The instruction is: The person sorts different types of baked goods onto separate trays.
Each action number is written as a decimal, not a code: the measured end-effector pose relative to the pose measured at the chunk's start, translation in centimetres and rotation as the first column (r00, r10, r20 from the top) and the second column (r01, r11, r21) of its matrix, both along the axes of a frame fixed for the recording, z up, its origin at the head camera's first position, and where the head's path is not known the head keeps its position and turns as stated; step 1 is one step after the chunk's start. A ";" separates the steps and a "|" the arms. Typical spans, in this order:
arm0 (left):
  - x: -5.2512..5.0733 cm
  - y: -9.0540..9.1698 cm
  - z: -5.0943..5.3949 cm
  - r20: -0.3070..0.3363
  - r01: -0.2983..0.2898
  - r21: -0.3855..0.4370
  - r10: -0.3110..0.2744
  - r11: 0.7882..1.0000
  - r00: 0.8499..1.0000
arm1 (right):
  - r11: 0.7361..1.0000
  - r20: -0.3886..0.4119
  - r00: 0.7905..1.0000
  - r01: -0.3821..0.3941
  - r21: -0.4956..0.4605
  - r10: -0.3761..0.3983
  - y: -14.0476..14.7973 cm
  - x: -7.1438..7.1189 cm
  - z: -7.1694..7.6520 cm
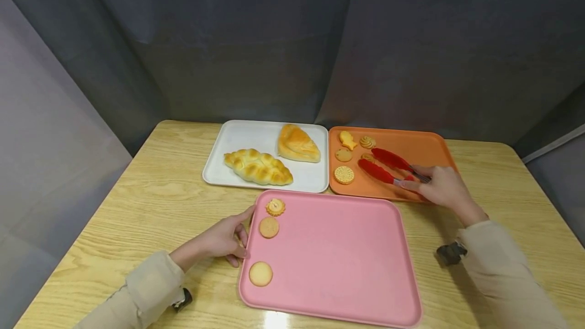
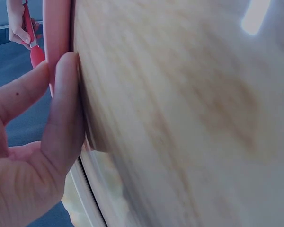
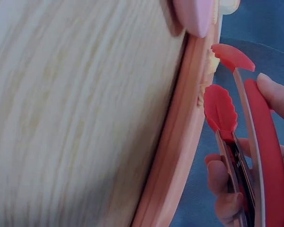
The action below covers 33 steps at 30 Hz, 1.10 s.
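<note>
My right hand [image 1: 443,187] holds red-tipped tongs [image 1: 377,171] above the orange tray [image 1: 420,146], their two red heads spread apart. Close to the heads lies a cookie [image 1: 367,157], partly hidden. Beside it are a swirl cookie [image 1: 367,141], a fish-shaped cookie [image 1: 347,139], a speckled round cookie [image 1: 344,155] and a patterned round cookie [image 1: 344,174]. At the left edge of the pink tray [image 1: 338,253], my left hand [image 1: 221,240] pinches the rim between thumb and finger. That tray bears a scalloped cookie [image 1: 275,207] and two plain round cookies, one nearer me [image 1: 260,273].
A white tray [image 1: 247,133] stands at the back left, against the orange one. On it lie a braided bread [image 1: 258,167] and a wedge-shaped pastry [image 1: 298,143]. The wooden table [image 1: 173,182] ends at a dark curtain [image 1: 247,39] behind the trays.
</note>
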State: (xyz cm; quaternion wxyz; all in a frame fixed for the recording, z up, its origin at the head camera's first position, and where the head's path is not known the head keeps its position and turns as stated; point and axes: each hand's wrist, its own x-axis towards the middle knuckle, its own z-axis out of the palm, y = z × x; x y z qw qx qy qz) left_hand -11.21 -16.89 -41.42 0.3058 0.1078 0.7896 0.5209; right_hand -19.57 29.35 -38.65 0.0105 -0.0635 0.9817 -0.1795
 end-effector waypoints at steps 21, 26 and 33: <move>0.1 -0.1 -0.4 0.015 -0.008 -0.001 0.008 1.000 1.000 | 0.981 -0.105 0.979 -0.183 -0.070 0.176 -3.5 3.5 1.7; 0.0 0.0 -0.3 0.013 -0.009 0.007 0.009 1.000 1.000 | 0.967 -0.121 0.963 -0.248 -0.053 0.240 -4.6 4.2 2.1; 0.0 0.0 -0.1 0.018 -0.006 0.007 0.005 1.000 1.000 | 0.930 -0.148 0.920 -0.367 -0.001 0.363 -6.7 4.7 2.4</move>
